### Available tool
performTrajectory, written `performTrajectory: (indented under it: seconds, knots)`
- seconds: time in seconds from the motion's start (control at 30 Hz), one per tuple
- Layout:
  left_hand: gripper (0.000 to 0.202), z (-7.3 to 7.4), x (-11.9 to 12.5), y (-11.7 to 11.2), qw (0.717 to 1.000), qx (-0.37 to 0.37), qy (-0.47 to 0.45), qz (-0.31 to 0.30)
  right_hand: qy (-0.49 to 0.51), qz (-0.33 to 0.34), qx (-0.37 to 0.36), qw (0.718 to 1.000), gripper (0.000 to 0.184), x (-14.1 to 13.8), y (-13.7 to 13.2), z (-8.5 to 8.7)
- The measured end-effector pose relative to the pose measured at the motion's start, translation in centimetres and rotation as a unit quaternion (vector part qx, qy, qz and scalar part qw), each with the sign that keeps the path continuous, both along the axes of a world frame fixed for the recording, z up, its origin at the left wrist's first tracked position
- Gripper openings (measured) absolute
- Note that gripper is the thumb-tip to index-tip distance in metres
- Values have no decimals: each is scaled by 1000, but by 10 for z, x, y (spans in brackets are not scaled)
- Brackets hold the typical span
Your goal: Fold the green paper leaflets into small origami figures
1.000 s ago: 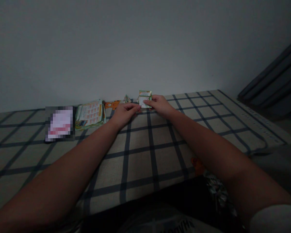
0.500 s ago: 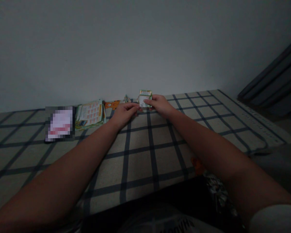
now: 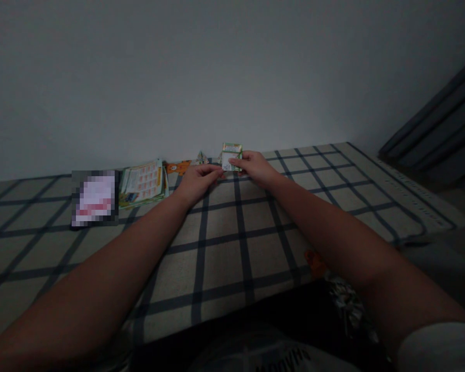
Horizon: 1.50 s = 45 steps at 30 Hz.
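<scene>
My right hand [image 3: 256, 166] is closed on a small folded piece of printed paper [image 3: 231, 150], green and white, with the thumb across its front face. The paper is held upright above the far part of the checked cloth. At its lower left corner, the fingers of my left hand [image 3: 198, 181] are pinched together and touch it. Just behind the left hand stands a small pointed piece of folded paper [image 3: 202, 157], partly hidden.
A stack of printed sheets [image 3: 145, 181] lies left of my hands. Beside it is a pixelated pink-and-white item [image 3: 96, 199] with a dark edge. The checked cloth [image 3: 225, 263] reaches the wall [image 3: 232, 72]. Orange figures [image 3: 178, 168] show on the cloth. A dark curtain [image 3: 442, 108] hangs at right.
The folded paper and both hands have shifted very slightly left. The hold of each hand looks the same.
</scene>
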<state>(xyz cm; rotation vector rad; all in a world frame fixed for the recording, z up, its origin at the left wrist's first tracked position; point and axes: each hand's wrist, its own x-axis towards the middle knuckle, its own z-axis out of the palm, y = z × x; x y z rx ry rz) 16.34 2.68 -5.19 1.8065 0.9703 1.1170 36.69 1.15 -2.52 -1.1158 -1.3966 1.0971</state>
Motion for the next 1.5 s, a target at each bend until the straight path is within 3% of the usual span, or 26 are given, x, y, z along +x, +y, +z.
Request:
performTrajectory:
  seconds: [0.27,0.6,0.93,1.23,1.5]
  knots:
    - [28,2,0,-1,1000,17,-4,4,0,9,-8,1000,10,-1,-1,-1]
    - [32,0,2,0,997,-64,-42,-18,-48,45,21,998,15,3,2,-6]
    - [33,4,3,-3,1000,-10,-6,7,-31,73,-4,997,14,-1,3,-11]
    - [29,0,4,0,991,-97,-78,-45,-28,93,29,995,18,2,8,-12]
    - [28,1,5,3,993,-57,-101,-36,-60,111,53,991,21,4,7,-12]
